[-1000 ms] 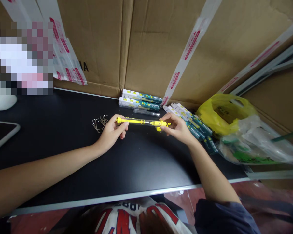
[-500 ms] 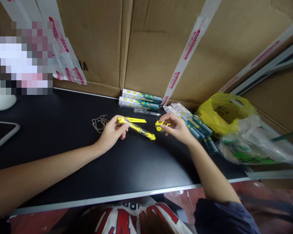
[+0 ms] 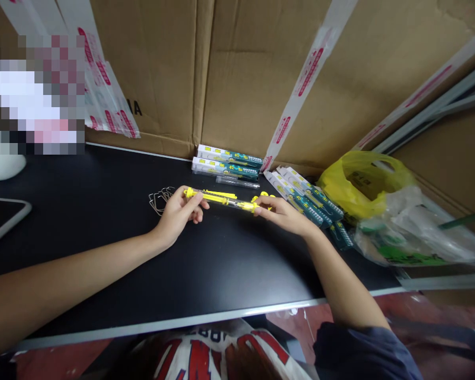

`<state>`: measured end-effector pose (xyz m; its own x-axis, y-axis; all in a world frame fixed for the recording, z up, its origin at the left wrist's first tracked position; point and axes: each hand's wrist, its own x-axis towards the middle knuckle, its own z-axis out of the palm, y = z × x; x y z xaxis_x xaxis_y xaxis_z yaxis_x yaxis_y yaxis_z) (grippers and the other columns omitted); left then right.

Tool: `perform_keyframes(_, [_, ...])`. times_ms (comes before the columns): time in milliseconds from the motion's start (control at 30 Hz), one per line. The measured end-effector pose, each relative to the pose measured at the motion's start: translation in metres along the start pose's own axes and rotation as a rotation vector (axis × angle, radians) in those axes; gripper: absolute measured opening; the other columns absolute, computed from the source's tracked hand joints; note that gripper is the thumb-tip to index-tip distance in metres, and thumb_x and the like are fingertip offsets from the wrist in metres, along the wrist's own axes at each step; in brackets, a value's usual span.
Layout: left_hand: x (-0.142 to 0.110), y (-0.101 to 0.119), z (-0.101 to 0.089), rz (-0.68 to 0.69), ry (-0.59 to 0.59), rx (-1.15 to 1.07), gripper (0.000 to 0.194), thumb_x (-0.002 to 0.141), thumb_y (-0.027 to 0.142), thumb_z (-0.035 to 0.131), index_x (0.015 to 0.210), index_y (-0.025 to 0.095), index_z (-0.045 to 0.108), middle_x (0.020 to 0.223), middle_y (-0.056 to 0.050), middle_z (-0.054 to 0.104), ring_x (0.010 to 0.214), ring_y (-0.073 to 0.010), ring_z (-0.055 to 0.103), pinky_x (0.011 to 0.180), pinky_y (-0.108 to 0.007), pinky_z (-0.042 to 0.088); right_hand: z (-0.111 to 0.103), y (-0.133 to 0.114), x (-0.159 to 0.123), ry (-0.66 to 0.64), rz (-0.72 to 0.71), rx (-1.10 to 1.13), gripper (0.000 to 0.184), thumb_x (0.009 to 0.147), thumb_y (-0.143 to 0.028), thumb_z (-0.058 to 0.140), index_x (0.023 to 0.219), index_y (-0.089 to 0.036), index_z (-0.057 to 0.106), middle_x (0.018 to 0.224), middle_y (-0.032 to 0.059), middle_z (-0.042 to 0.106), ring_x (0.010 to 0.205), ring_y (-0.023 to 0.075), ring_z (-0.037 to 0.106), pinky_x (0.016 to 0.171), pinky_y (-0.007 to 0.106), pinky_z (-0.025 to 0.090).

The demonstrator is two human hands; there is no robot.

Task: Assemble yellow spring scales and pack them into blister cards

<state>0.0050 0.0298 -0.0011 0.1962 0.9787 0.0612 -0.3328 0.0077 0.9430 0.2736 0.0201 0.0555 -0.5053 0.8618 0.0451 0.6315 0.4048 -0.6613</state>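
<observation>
A clear tube spring scale (image 3: 220, 199) with yellow inner parts lies nearly level above the black table, its right end slightly lower. My left hand (image 3: 178, 214) is closed around its yellow left end, thumb on top. At the other end, the fingers of my right hand (image 3: 283, 214) pinch the yellow cap. Just behind the tube are yellow strips (image 3: 230, 195), partly covered by it. Small yellow pieces (image 3: 264, 194) rest on the table behind my right fingers. Bent metal wire hooks (image 3: 157, 201) lie beside my left hand, partly hidden by it.
Two printed boxes (image 3: 225, 166) and clear tubes (image 3: 237, 182) lie along the cardboard wall (image 3: 245, 79). Several more boxes (image 3: 306, 198) are stacked right, near a yellow bag (image 3: 336, 184) and a clear bag (image 3: 411, 227). A tablet-like device (image 3: 3, 219) and white mouse (image 3: 3, 166) sit left.
The tube's right end dipped toward me, then rose again. My right hand let go of it, touched the small yellow pieces, and now grips the end cap again. My left hand kept its hold.
</observation>
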Motion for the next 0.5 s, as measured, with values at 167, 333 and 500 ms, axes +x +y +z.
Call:
perform_keyframes(167, [0.0001, 0.0013, 0.0000, -0.004, -0.003, -0.007, 0.031, 0.081, 0.040, 0.064, 0.080, 0.019, 0.042, 0.068, 0.002, 0.063, 0.044, -0.0057, 0.052, 0.042, -0.017, 0.039, 0.0037, -0.0003, -0.0003, 0.129, -0.038, -0.057, 0.023, 0.087, -0.040, 0.059, 0.093, -0.018, 0.062, 0.082, 0.0025, 0.061, 0.070, 0.0140, 0.054, 0.060, 0.024, 0.043])
perform_keyframes(333, [-0.0010, 0.0025, 0.0003, -0.016, -0.011, 0.001, 0.033, 0.082, 0.041, 0.063, 0.075, 0.020, 0.039, 0.060, 0.005, 0.059, 0.044, -0.0058, 0.050, 0.042, -0.017, 0.038, 0.0055, 0.0006, 0.0001, 0.208, -0.139, -0.155, 0.017, 0.083, -0.032, 0.064, 0.093, -0.019, 0.062, 0.081, 0.0027, 0.062, 0.066, 0.0137, 0.056, 0.057, 0.024, 0.045])
perform_keyframes(500, [-0.0010, 0.0012, 0.0003, -0.017, -0.013, 0.015, 0.034, 0.081, 0.044, 0.062, 0.073, 0.020, 0.039, 0.056, 0.006, 0.055, 0.044, -0.0061, 0.049, 0.041, -0.016, 0.038, 0.0073, 0.0031, 0.0000, 0.281, -0.181, -0.211, 0.018, 0.082, -0.028, 0.064, 0.098, -0.020, 0.061, 0.086, 0.0039, 0.065, 0.067, 0.0149, 0.058, 0.058, 0.027, 0.049])
